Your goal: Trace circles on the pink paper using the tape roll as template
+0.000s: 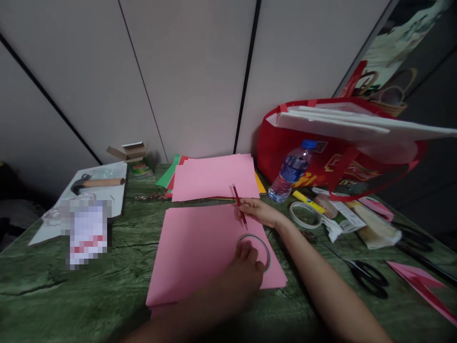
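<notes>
Hands near each other, not touching: our right hand (pixel 260 212) pinches the pencil (pixel 236 196); our left hand (pixel 246 265) has fingers inside the ring (pixel 268 257), grip unclear to us. Ring lies on the pink paper (pixel 200 243), pencil tip just beside its rim. We judge light pressure could let the ring slide, or the loose sheets shift beneath. Bag (pixel 269 147) and bottle (pixel 291 167) carry printing; we can read none.

Both hands (pixel 260 212) bare; both forearms (pixel 317 271) slender, smooth in outline, likewise uncovered.
</notes>
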Tool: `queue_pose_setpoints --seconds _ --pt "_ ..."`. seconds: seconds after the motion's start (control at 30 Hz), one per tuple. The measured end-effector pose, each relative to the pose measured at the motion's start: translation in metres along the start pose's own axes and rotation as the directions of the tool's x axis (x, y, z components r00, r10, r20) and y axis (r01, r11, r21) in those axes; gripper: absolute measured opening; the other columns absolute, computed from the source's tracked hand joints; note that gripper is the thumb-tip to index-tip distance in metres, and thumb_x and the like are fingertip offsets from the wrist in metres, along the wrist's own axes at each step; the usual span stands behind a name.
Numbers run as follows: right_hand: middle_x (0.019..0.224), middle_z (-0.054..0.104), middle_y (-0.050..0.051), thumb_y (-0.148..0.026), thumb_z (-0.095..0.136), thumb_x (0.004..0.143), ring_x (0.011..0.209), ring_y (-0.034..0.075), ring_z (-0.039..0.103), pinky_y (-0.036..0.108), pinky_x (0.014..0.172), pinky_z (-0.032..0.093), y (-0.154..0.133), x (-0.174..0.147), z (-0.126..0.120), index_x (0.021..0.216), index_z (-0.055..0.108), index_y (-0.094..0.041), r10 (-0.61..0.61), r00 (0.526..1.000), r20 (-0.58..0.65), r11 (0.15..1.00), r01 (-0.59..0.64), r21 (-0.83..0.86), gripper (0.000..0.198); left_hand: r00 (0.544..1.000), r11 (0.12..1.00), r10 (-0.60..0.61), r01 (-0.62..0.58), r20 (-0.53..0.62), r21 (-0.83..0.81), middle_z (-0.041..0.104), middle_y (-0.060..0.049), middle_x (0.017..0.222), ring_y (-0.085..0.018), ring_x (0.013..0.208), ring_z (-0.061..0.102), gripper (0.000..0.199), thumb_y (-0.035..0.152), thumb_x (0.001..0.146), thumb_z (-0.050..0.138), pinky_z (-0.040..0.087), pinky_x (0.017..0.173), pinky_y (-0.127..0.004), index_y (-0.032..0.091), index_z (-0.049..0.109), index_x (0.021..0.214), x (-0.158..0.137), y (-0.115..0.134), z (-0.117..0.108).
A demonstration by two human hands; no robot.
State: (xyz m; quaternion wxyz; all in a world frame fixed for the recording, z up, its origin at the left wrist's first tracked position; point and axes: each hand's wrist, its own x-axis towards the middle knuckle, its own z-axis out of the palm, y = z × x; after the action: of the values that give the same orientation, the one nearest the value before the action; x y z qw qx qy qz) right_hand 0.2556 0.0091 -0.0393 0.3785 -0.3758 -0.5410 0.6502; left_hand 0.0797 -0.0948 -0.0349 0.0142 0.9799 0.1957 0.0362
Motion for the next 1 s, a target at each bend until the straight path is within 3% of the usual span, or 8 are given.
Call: queue_pose_setpoints --seconds 0.17,0.37,0.53,0.67,0.73,0.83,1.0 --pt "0.068 0.063 0.000 -0.037 0.068 0.074 0.064 0.012 0.058 0.028 0.063 0.045 -0.001 -0.001 0.000 0.089 0.056 -0.014 0.014 1.000 -0.013 0.998 -0.013 0.069 0.031 0.993 0.970 -0.108 0.097 -0.038 -0.224 0.051 -0.014 0.123 -0.025 0.130 0.032 0.015 0.014 0.088 0.046 0.021 0.113 -0.043 0.010 0.057 0.098 -0.010 0.004 0.011" --pt "0.069 0.064 0.000 -0.035 0.070 0.073 0.066 0.012 0.059 0.027 0.066 0.046 0.002 -0.001 -0.001 0.089 0.058 -0.014 0.009 1.000 -0.016 0.992 -0.007 0.128 0.030 0.968 0.865 -0.222 0.139 -0.119 -0.482 0.048 -0.012 0.131 -0.020 0.135 0.026 0.010 0.009 0.087 0.046 0.023 0.113 -0.044 0.014 0.054 0.085 -0.010 -0.003 0.029" --pt "0.073 0.065 0.001 -0.035 0.073 0.071 0.071 0.014 0.062 0.027 0.071 0.047 0.008 0.001 -0.007 0.088 0.060 -0.015 0.017 0.999 -0.028 0.987 -0.012 0.161 0.029 0.899 0.733 -0.307 0.015 -0.312 -0.680 0.056 -0.012 0.123 -0.022 0.131 0.036 0.008 0.016 0.088 0.048 0.033 0.108 -0.044 0.018 0.052 0.082 -0.024 -0.022 0.010" --pt "0.074 0.066 0.002 -0.035 0.073 0.072 0.072 0.015 0.063 0.028 0.070 0.047 0.010 0.002 -0.009 0.088 0.061 -0.015 0.015 1.000 -0.025 0.987 -0.011 0.160 0.028 0.838 0.720 -0.427 0.087 -0.340 -0.689 0.058 -0.011 0.121 -0.022 0.125 0.044 0.009 0.017 0.089 0.046 0.043 0.099 -0.040 0.019 0.054 0.085 -0.058 -0.045 -0.011" --pt "0.074 0.066 0.003 -0.035 0.072 0.072 0.072 0.015 0.063 0.028 0.070 0.048 0.009 0.001 -0.009 0.088 0.062 -0.015 0.017 1.000 -0.022 0.987 -0.014 0.161 0.027 0.790 0.749 -0.476 0.135 -0.386 -0.648 0.057 -0.011 0.121 -0.021 0.122 0.047 0.010 0.016 0.089 0.045 0.046 0.096 -0.039 0.019 0.053 0.084 -0.077 -0.058 -0.015" --pt "0.073 0.066 0.002 -0.035 0.072 0.071 0.070 0.015 0.063 0.030 0.071 0.048 0.007 0.000 -0.007 0.088 0.062 -0.015 0.021 0.999 -0.035 0.989 -0.016 0.144 0.028 0.754 0.813 -0.467 0.162 -0.461 -0.559 0.058 -0.010 0.118 -0.021 0.119 0.050 0.011 0.014 0.089 0.044 0.047 0.094 -0.038 0.019 0.054 0.088 -0.103 -0.072 -0.012" --pt "0.063 0.064 0.001 -0.035 0.069 0.068 0.059 0.014 0.061 0.028 0.059 0.048 0.011 0.005 -0.001 0.078 0.061 -0.015 -0.021 0.984 -0.174 0.997 0.033 0.063 0.024 0.778 0.885 -0.374 0.137 -0.506 -0.444 0.058 -0.009 0.114 -0.018 0.114 0.052 0.012 0.012 0.089 0.045 0.048 0.092 -0.032 0.019 0.053 0.093 -0.120 -0.075 -0.003"
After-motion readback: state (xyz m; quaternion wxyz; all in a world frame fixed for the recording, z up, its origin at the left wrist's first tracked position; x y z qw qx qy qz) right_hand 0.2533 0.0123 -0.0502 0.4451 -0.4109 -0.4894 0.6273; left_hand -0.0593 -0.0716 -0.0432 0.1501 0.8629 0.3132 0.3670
